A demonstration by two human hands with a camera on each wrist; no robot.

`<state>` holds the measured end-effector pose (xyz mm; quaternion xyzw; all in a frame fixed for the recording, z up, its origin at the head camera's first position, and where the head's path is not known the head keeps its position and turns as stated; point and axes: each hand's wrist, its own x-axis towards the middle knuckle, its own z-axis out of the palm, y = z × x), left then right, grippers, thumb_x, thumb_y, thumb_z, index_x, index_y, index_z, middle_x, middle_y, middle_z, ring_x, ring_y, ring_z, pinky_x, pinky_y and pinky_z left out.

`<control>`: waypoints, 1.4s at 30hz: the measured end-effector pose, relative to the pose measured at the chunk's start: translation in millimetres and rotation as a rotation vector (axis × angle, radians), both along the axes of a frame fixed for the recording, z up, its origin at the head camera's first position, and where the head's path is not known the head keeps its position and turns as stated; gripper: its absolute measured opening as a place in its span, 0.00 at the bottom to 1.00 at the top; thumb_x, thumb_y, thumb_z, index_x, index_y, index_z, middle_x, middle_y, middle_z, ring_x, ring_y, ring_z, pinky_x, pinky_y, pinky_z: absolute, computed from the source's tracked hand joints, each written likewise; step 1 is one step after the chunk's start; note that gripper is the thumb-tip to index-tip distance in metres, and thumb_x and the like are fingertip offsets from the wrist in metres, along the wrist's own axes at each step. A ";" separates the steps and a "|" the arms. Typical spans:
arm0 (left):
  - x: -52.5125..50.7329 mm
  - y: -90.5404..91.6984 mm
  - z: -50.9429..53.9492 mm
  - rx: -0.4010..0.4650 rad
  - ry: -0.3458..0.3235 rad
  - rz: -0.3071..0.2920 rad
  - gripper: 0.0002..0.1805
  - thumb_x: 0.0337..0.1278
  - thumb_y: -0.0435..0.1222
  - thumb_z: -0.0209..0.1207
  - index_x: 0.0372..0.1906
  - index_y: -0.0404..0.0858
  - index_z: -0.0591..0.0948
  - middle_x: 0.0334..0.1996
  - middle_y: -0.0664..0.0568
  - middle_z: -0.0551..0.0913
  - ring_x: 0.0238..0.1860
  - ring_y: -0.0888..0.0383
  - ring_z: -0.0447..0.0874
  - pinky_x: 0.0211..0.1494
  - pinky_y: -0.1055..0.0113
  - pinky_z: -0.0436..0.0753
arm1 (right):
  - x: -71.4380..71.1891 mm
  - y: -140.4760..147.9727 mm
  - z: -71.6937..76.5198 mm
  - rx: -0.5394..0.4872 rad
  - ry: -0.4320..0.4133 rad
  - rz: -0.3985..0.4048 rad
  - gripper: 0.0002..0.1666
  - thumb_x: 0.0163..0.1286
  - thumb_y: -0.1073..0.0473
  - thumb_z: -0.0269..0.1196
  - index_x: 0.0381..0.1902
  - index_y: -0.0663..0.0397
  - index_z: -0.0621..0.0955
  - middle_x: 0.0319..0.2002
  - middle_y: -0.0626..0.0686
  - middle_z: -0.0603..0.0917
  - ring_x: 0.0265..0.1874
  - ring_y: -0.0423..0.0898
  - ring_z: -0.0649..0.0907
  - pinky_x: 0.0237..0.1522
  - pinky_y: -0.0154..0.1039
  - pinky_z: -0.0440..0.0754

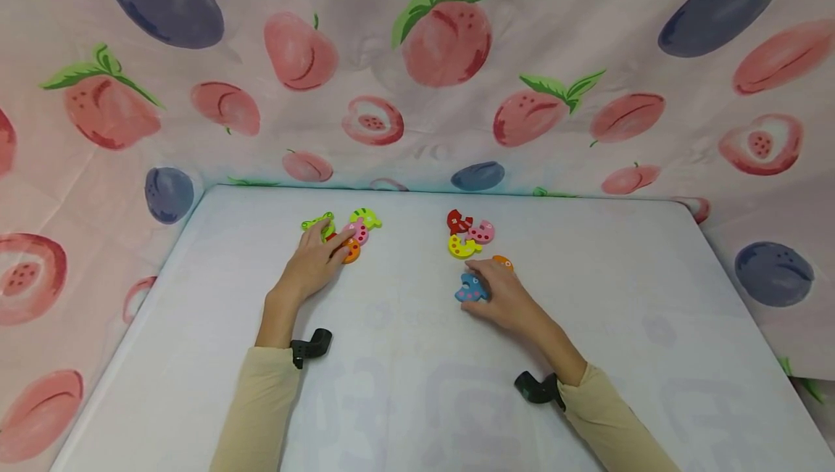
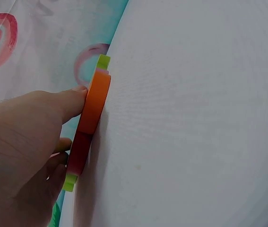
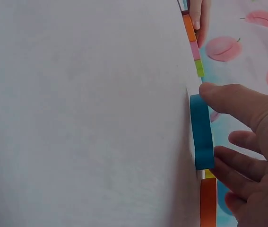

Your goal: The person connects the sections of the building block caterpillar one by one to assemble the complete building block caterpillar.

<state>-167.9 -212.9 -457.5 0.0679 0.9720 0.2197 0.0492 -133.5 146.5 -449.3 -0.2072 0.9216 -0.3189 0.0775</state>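
Beige sleeves (image 1: 257,410), two; right hand (image 1: 505,294), thumb and fingertips pinching blue animal piece (image 1: 470,291) left of its palm, nearer the person than yellow piece (image 1: 460,247); left hand (image 1: 313,262), farther off, touching orange piece (image 2: 96,106).

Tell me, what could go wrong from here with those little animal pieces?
The right hand holds the blue piece by its edges, so it might slip. An orange piece sits close beside that hand and could get knocked. The left hand touches a tight cluster of pieces; a small push could shift several together.
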 end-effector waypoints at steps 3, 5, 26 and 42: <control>-0.2 0.0 -0.2 0.004 -0.002 0.002 0.26 0.72 0.48 0.47 0.72 0.55 0.65 0.76 0.40 0.48 0.76 0.40 0.45 0.71 0.36 0.62 | 0.6 -1.1 0.6 0.008 -0.014 0.001 0.40 0.56 0.55 0.72 0.64 0.59 0.71 0.60 0.58 0.76 0.58 0.53 0.75 0.60 0.52 0.78; -0.3 -0.1 -0.5 0.003 -0.002 0.003 0.26 0.72 0.48 0.47 0.72 0.55 0.65 0.76 0.40 0.48 0.76 0.40 0.45 0.71 0.36 0.62 | 1.1 -1.7 1.3 0.011 -0.015 0.006 0.37 0.57 0.55 0.72 0.62 0.58 0.73 0.59 0.58 0.76 0.57 0.53 0.75 0.59 0.51 0.79; -0.8 -0.5 0.6 0.001 -0.008 -0.001 0.26 0.72 0.48 0.46 0.72 0.55 0.65 0.77 0.40 0.47 0.77 0.40 0.44 0.71 0.36 0.62 | -6.6 -9.5 9.3 -0.097 0.024 0.024 0.19 0.56 0.58 0.73 0.43 0.51 0.77 0.47 0.51 0.80 0.45 0.47 0.79 0.48 0.44 0.83; -0.4 -0.9 -1.3 -0.005 0.008 -0.016 0.26 0.72 0.47 0.46 0.72 0.53 0.65 0.76 0.38 0.47 0.76 0.39 0.45 0.71 0.36 0.61 | -25.6 -27.0 12.7 -0.237 0.150 0.063 0.17 0.53 0.62 0.75 0.37 0.56 0.78 0.53 0.55 0.84 0.44 0.49 0.85 0.48 0.43 0.85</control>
